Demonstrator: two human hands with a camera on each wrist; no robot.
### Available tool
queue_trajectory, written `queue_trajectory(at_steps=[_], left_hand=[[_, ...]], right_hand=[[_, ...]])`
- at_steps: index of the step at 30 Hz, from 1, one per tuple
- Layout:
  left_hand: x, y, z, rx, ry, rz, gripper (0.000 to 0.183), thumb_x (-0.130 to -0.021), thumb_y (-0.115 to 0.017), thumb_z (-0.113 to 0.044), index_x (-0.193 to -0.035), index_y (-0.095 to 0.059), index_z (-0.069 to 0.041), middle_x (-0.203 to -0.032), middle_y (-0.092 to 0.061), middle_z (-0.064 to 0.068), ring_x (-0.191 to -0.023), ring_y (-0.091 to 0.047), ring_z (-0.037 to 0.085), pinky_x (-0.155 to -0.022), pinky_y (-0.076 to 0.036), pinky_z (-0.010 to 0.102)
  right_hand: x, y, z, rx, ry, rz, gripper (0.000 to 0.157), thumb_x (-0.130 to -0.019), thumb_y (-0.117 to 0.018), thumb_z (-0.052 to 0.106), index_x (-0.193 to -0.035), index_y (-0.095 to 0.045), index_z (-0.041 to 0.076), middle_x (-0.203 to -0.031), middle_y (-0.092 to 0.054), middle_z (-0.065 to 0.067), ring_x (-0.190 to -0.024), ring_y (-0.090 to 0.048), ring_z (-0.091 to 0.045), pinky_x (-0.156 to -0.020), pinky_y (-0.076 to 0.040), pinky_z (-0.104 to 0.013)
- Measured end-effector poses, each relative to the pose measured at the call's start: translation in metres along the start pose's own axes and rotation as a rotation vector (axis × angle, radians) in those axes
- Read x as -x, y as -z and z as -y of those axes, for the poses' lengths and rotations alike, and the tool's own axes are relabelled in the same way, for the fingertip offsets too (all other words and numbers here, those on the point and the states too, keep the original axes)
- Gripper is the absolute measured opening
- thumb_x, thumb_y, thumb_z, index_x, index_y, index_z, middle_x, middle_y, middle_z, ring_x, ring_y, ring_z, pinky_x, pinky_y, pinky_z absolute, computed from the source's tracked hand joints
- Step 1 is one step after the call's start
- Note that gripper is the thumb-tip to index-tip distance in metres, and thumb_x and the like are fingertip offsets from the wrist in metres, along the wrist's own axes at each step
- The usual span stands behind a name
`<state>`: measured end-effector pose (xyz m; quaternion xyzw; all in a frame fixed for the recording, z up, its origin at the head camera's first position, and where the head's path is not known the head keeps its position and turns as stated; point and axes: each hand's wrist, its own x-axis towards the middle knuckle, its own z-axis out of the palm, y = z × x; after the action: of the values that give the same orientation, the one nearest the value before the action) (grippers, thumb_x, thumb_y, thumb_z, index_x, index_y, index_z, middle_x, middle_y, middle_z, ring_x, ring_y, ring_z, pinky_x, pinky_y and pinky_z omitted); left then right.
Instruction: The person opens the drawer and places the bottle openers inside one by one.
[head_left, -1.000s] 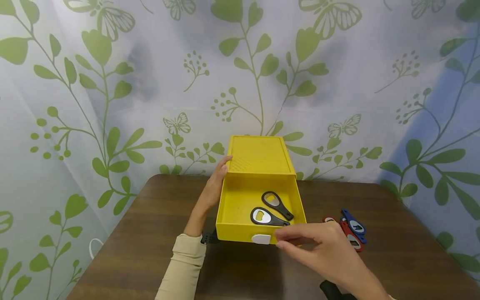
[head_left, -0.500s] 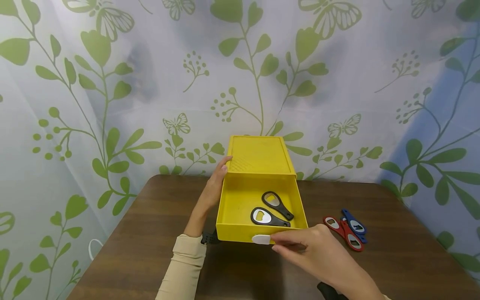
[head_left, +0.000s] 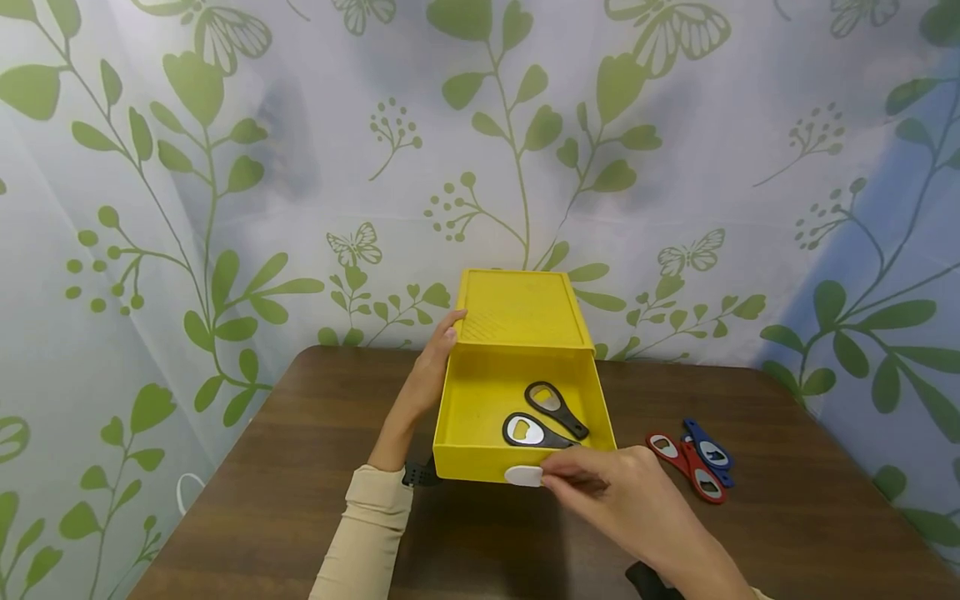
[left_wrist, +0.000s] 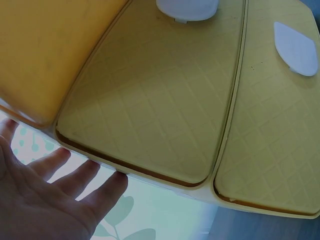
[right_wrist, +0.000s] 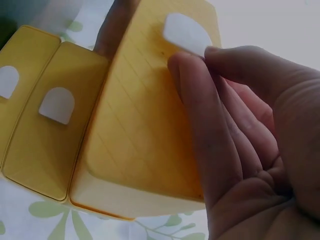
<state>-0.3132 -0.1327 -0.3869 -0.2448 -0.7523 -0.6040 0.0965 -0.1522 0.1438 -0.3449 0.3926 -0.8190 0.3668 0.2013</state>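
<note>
A yellow drawer cabinet (head_left: 521, 308) stands on the table with its top drawer (head_left: 480, 465) pulled out. Two black bottle openers with metal inserts lie inside, one (head_left: 522, 429) near the front and another (head_left: 546, 397) behind it. At the drawer's front, my right hand (head_left: 637, 508) pinches the edge of the white handle (head_left: 522, 476) between thumb and index finger, clearly seen in the right wrist view. My left hand (head_left: 426, 379) rests its extended fingers (left_wrist: 107, 192) along the cabinet's left side. Two lower drawers, each with a white handle (left_wrist: 296, 49), are shut in the left wrist view.
Right of the cabinet, red bottle openers (head_left: 707, 482) and blue ones (head_left: 708, 447) lie in a small overlapping pile on the brown table (head_left: 300, 500). A leaf-patterned curtain (head_left: 337, 125) hangs right behind the table. A white cord (head_left: 182, 492) shows at the left edge.
My right hand has moved slightly left onto the handle, and its thumb and index finger have closed on it. The left hand and the drawer look unmoved.
</note>
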Motion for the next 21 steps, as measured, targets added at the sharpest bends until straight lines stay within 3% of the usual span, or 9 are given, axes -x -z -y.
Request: queue_trajectory(at_steps=[9, 21], left_hand=[[0.0, 0.0, -0.001, -0.003, 0.003, -0.001, 0.052, -0.113, -0.027, -0.038, -0.162, -0.029, -0.02, -0.168, -0.023, 0.01, -0.139, -0.04, 0.035, -0.117, -0.033, 0.06], [0.0, -0.002, -0.002, -0.059, 0.008, -0.031, 0.052, -0.113, -0.026, -0.04, -0.161, -0.031, -0.02, -0.169, -0.023, 0.009, -0.147, -0.033, 0.034, -0.12, -0.027, 0.061]], right_hand=[[-0.004, -0.009, -0.003, 0.103, -0.02, -0.083, 0.022, -0.078, -0.089, 0.005, -0.089, -0.077, 0.021, -0.081, -0.075, 0.017, -0.072, -0.067, 0.011, -0.064, -0.054, -0.01], [-0.012, -0.017, -0.013, 0.198, -0.053, -0.165, 0.024, -0.077, -0.09, 0.007, -0.089, -0.074, 0.02, -0.083, -0.075, 0.015, -0.076, -0.069, 0.006, -0.069, -0.054, -0.01]])
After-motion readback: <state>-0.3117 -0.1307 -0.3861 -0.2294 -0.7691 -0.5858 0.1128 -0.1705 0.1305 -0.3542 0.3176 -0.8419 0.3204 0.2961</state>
